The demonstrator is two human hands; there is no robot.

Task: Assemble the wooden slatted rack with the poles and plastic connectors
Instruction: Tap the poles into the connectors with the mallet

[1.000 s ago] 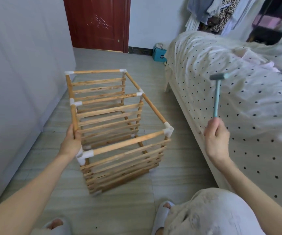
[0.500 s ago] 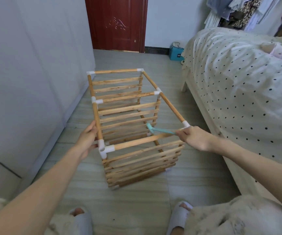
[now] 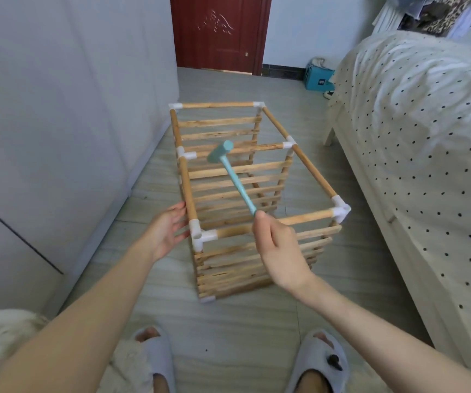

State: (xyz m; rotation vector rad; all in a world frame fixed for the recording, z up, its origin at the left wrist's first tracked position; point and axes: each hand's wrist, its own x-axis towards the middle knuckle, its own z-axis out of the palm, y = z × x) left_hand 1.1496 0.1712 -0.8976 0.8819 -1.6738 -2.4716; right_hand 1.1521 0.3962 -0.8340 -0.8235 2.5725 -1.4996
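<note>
Rack – one; left hand flat against pole; right hand grips hammer.

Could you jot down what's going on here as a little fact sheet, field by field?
place: bedroom floor between a wall and a bed
rack: standing on the floor, wooden slats and poles joined by white connectors
left hand: fingers straight, against the rack's near left pole
right hand: grips a teal hammer by the handle end
hammer: raised above the rack, head pointing away towards the far left
near left connector: just right of the left hand
feet: in slippers
</note>
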